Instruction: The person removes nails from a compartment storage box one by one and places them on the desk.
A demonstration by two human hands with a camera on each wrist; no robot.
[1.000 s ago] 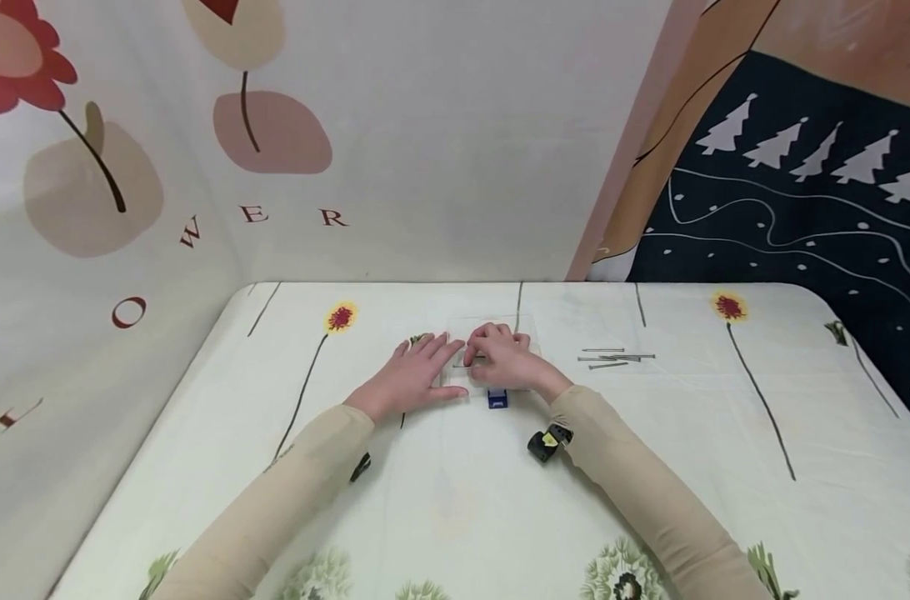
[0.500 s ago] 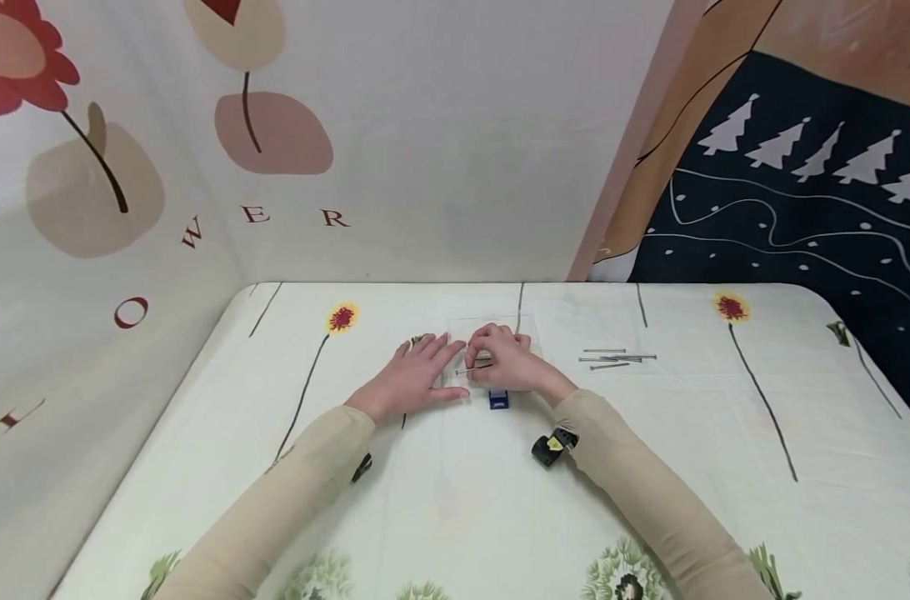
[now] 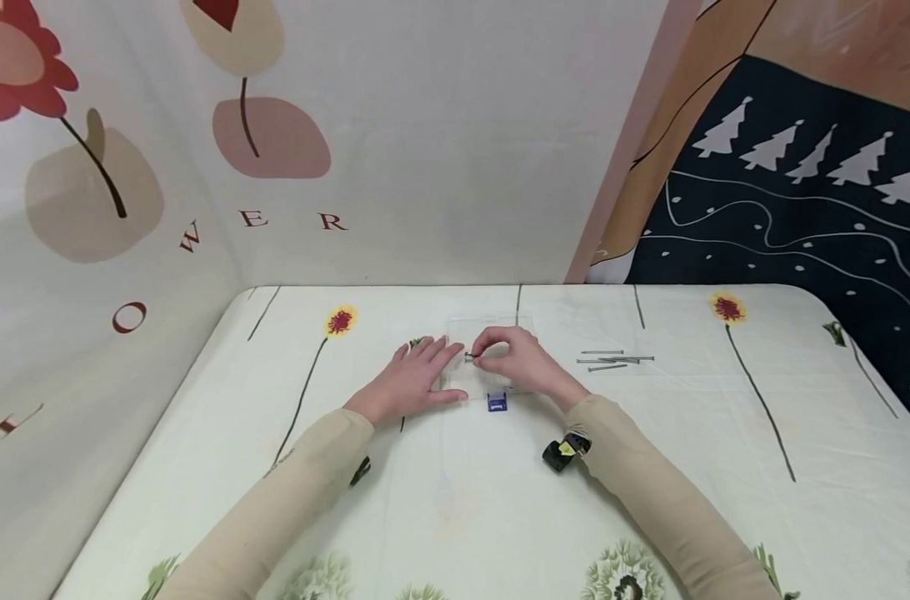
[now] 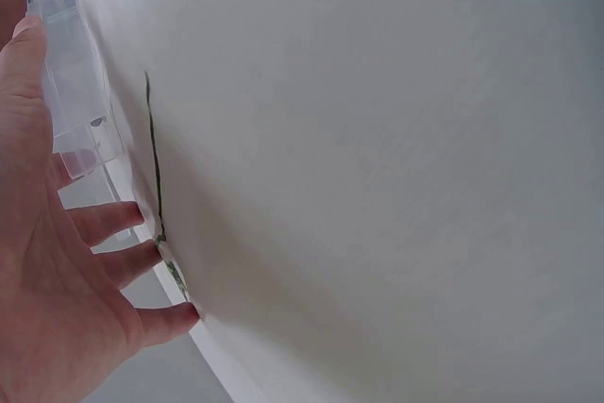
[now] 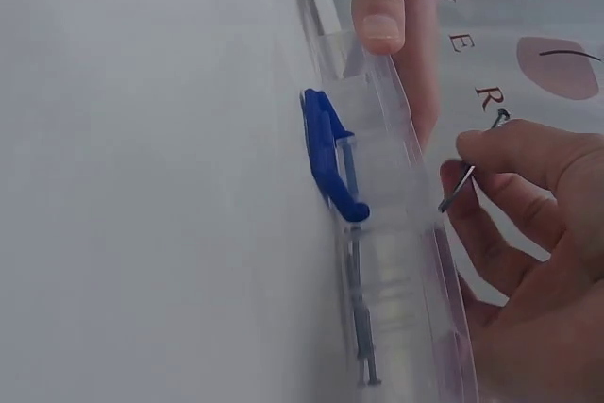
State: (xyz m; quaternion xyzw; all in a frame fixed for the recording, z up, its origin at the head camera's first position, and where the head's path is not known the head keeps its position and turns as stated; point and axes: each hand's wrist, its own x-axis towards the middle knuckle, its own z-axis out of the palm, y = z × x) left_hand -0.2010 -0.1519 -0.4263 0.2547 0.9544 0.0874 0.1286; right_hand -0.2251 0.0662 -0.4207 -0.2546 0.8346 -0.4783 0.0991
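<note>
A clear plastic box (image 5: 377,125) with a blue latch (image 5: 324,153) sits on the table near the middle. My right hand (image 3: 521,362) is above it, pinching a nail (image 5: 455,194) between thumb and fingertips; in the right wrist view the nail slants over the box's edge. Several nails (image 5: 361,323) show through the box's clear wall. My left hand (image 3: 413,375) lies at the box's left side with fingers spread and straight; its thumb (image 4: 26,49) touches the box wall in the left wrist view.
Several loose nails (image 3: 616,360) lie on the table right of the box. The table wears a white flowered cloth (image 3: 455,500). A printed curtain (image 3: 455,167) hangs along the far edge, with a dark tree-patterned cloth (image 3: 792,208) at the right.
My right hand has drawn slightly to the right, and the pinched nail has shifted right and up with it. More of the blue latch shows. My left hand has stayed in place.
</note>
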